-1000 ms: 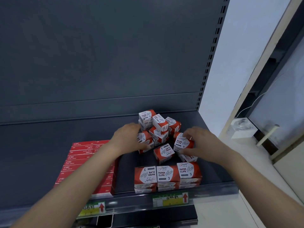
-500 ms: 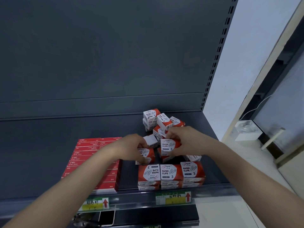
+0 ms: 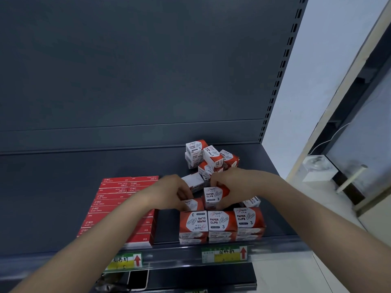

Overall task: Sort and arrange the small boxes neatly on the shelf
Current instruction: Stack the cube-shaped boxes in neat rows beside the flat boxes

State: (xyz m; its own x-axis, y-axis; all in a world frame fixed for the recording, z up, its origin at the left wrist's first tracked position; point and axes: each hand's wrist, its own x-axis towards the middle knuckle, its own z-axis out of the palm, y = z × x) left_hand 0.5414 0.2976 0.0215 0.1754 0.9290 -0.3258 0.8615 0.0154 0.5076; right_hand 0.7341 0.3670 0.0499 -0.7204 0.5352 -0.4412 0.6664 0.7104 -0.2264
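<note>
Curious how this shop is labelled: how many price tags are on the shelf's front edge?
2: one price tag under the flat red boxes, left; another under the paper clip boxes, right. The left arm may hide more.

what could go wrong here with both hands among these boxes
The right hand pinches a red and white cardboard paper clip box just before the tilted heap of boxes behind; a nudge could topple them. The left hand grips a second box against the stacked front row, which might shift.

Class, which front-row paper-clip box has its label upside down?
The leftmost red-and-white cardboard box; its print is inverted, while the middle box and right box read upright.
</note>
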